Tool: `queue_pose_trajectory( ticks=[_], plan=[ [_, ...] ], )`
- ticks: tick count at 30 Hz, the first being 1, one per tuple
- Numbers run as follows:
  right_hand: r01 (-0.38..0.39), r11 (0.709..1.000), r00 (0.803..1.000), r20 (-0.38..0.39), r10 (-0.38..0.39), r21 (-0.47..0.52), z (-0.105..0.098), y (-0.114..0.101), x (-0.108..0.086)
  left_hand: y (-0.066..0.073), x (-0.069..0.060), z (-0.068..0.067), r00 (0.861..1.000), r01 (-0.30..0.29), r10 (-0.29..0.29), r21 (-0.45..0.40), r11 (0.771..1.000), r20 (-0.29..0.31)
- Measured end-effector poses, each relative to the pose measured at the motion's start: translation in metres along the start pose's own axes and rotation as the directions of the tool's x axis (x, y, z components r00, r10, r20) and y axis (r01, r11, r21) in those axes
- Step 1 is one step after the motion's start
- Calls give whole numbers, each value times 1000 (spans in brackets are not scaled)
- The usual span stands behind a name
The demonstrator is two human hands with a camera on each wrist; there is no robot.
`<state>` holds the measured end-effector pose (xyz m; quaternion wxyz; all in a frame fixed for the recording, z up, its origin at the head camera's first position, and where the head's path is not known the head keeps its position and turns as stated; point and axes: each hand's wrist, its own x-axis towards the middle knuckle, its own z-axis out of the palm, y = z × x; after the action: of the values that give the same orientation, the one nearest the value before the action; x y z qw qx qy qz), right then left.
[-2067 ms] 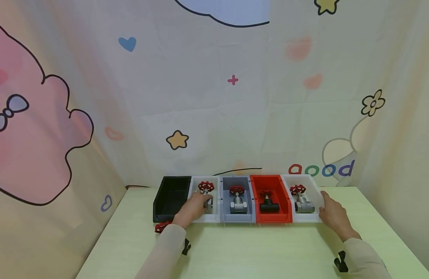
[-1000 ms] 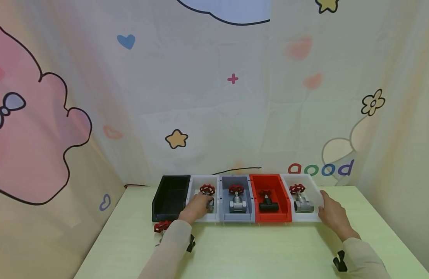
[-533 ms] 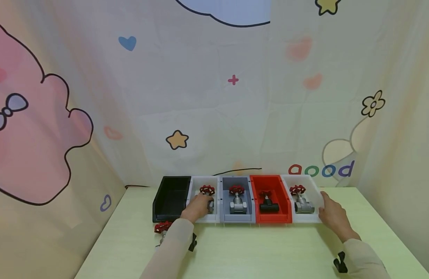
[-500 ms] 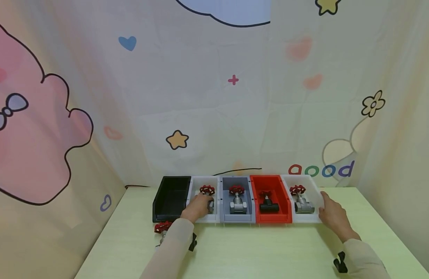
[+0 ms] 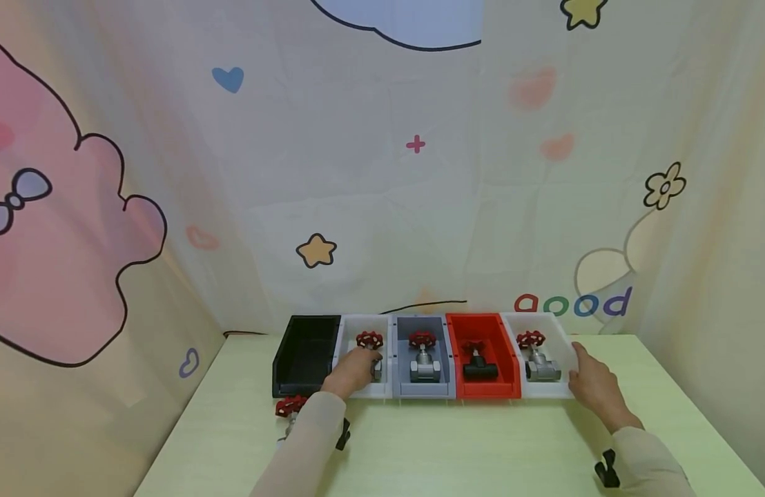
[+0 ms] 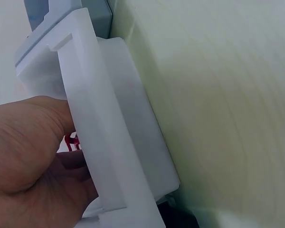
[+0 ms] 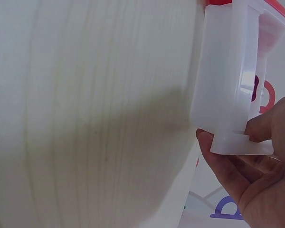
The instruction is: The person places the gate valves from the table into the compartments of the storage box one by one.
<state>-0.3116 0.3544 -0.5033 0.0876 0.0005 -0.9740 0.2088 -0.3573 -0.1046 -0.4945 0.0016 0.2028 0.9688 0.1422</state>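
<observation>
In the head view my left hand point(image 5: 350, 373) reaches into the left white bin point(image 5: 375, 394) and grips a gate valve with a red handwheel point(image 5: 369, 339), which shows above the fingers. Most of the valve's body is hidden. The left wrist view shows the thumb and fingers of the left hand point(image 6: 33, 152) behind the white front lip point(image 6: 109, 128). My right hand point(image 5: 596, 386) pinches the outer wall of the right white bin point(image 5: 565, 348), thumb inside and fingers outside. A silver gate valve point(image 5: 543, 368) stands in that bin.
The joined row also has a black bin point(image 5: 308, 352) with nothing in it, a grey bin holding a silver valve point(image 5: 424, 366) and a red bin holding a black-bodied valve point(image 5: 479, 366). Another red-wheeled valve point(image 5: 290, 406) is on the table point(image 5: 457, 449), partly behind my left sleeve.
Since the oldest frame, my left hand and the valve it grips have shifted slightly right and the handwheel slightly lower. They barely differ over the last half second. My right hand stays put.
</observation>
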Motion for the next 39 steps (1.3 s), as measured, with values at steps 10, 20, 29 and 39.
queue_pose_trajectory(
  ticks=[10, 20, 29, 39],
  plan=[
    [-8, 1000, 1000, 8, 8, -1, 0, -1, -1, 3, -4, -5, 1000, 13, -12, 28, 1000, -23],
    [-12, 1000, 1000, 11, 12, -6, 1, 0, 0, 5, -12, -8, 998, 42, -40, 39, 998, -40],
    [10, 1000, 1000, -13, -10, -10, 0, -1, -2, 11, -25, -17, 997, 51, -49, 22, 998, -60],
    [34, 999, 999, -37, -35, -27, -1, -2, -2, 19, -34, -31, 989, -17, 33, 117, 993, -141]
  ],
)
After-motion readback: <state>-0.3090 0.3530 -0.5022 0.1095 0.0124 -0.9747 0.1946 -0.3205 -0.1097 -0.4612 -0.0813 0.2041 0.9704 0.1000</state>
